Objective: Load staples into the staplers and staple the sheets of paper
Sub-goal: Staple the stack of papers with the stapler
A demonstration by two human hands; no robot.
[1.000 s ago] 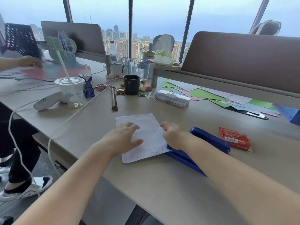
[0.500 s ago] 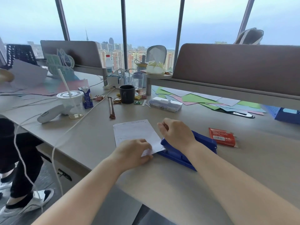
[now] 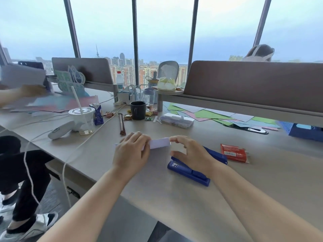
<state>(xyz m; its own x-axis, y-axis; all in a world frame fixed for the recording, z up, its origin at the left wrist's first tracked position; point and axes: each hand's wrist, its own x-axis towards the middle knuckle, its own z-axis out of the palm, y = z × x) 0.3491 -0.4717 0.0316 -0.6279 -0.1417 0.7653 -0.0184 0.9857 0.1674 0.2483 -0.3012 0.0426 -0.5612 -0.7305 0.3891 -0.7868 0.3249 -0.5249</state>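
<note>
The white sheets of paper are lifted off the desk, seen nearly edge-on. My left hand grips their left part. My right hand hovers over the blue stapler with fingertips touching the paper's right end; its fingers are spread. The stapler lies closed on the desk, free of the paper. A red staple packet lies just right of it. A clear box of staples sits farther back.
A black mug, a drink cup with straw, a small carton and a white device with cable stand at the back left. Coloured sheets spread at the back right. Another person's hand handles paper at the far left.
The paper has come out of the stapler and off the desk, raised by my left hand. My right hand has lifted off the stapler toward the paper's edge.
</note>
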